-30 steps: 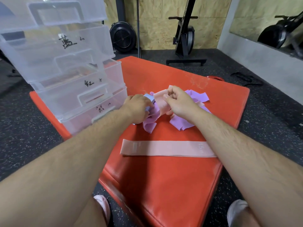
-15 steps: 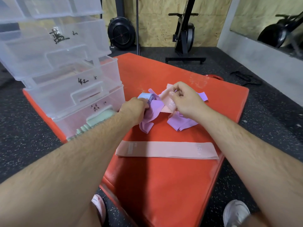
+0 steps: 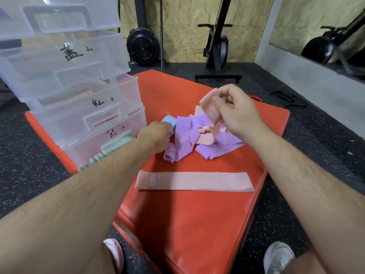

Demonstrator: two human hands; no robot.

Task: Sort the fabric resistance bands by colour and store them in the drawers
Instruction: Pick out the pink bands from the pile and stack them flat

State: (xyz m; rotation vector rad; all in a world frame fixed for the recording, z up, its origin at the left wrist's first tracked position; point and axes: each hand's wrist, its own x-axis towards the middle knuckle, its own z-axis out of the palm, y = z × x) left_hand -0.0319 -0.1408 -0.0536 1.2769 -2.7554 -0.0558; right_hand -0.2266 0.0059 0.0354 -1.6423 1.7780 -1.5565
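pink band [image 3: 208, 107] hangs from the r hand [image 3: 239, 115], pinched betw thumb and fingers at its upper end and lifted over the pile. its long axis runs steeply down, w/ the lower end trailing into the heap abt mid-mat, toward the far right edge of the red mat [image 3: 187, 224]. l hand [image 3: 156, 135] sits at the pile's left side, fingers curled onto a blue band [image 3: 168, 122]; fingertips hidden. purple bands [image 3: 185, 137] lie crumpled betw the two hands, tangled w/ more pink fabric, so the lifted band's lower end is caught among them. a 2nd pink band [image 3: 194, 181] lies flat and straight nearer the person, long axis crosswise, right end almost at the mat's right edge, printed numbers at that end. clear drawer unit [image 3: 69, 86] stands on the mat's left corner, just beside the l hand; each drawer front has a handwritten label. bottom drawer is pulled out w/ green bands [image 3: 110, 149] inside, partly behind the l forearm. middle drawer shows smth pinkish thru the plastic, can't tell what. black exercise machine [image 3: 217, 46] stands on the floor past the mat's far corner, well apart.
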